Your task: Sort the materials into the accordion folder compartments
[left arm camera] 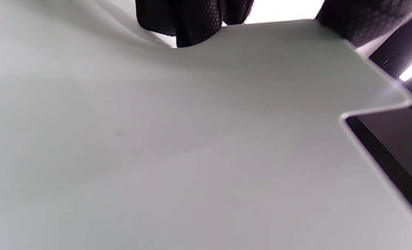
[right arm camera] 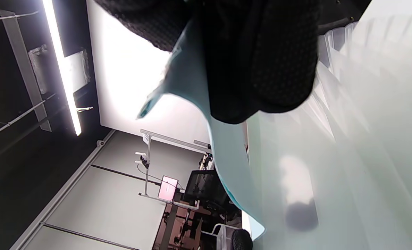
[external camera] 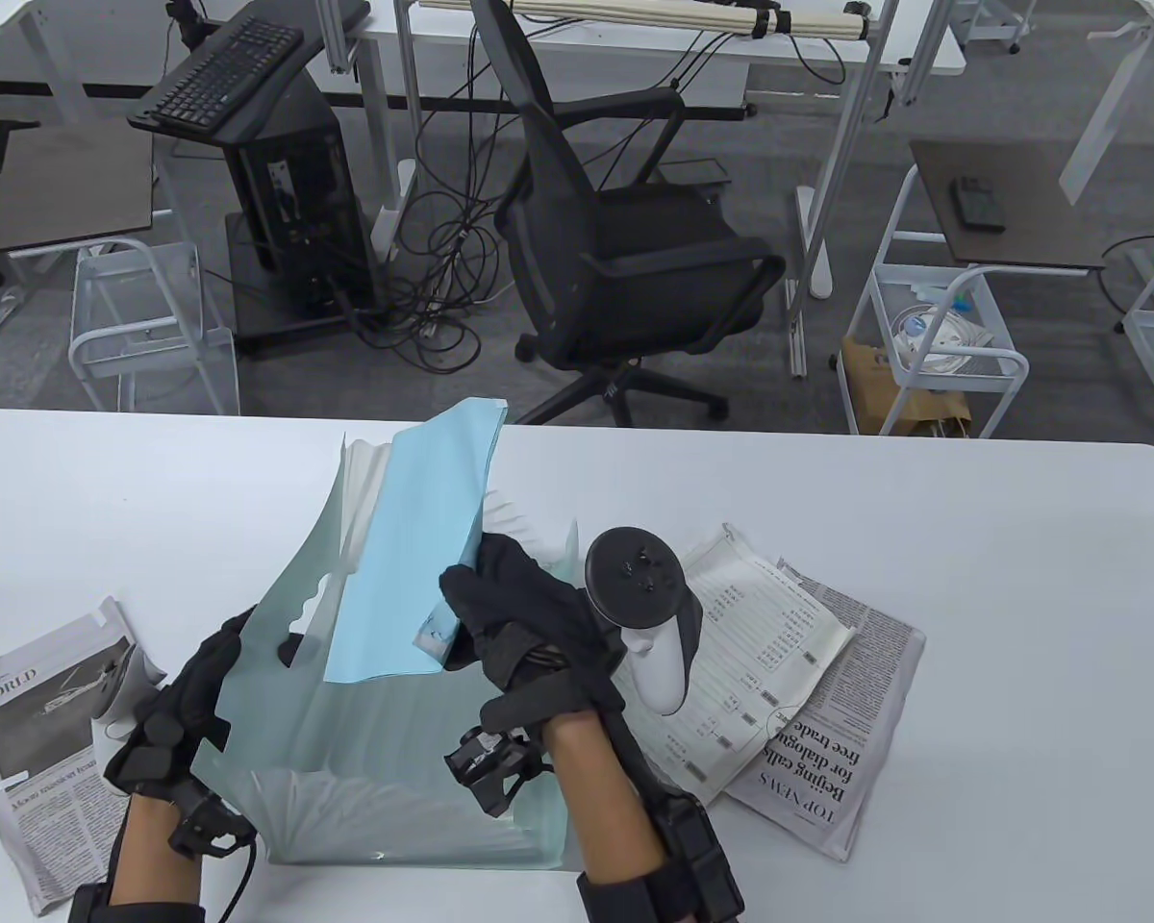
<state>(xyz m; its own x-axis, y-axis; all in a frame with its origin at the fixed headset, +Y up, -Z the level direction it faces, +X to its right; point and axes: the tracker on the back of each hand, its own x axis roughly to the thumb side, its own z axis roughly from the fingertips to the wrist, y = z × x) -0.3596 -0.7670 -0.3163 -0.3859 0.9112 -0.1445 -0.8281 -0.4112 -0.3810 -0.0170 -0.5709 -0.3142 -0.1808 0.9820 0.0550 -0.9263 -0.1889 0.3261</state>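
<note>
A translucent pale-green accordion folder (external camera: pixel 346 711) stands open on the white table (external camera: pixel 971 538), its pleats fanned toward me. My left hand (external camera: pixel 192 692) grips the folder's front flap at its left edge; the flap fills the left wrist view (left arm camera: pixel 192 146), with my fingers (left arm camera: pixel 192 21) over its top edge. My right hand (external camera: pixel 510 615) grips the lower right edge of a light-blue sheet (external camera: pixel 413 567) that stands tilted in the folder's mouth. The right wrist view shows the blue sheet (right arm camera: pixel 226 152) under my fingers (right arm camera: pixel 261 69), beside the pleats (right arm camera: pixel 348 121).
A printed form (external camera: pixel 760 644) lies on a folded newspaper (external camera: pixel 846 740) right of the folder. Another newspaper (external camera: pixel 29 740) lies at the table's left front. A black office chair (external camera: pixel 625 240) and carts stand beyond the far table edge.
</note>
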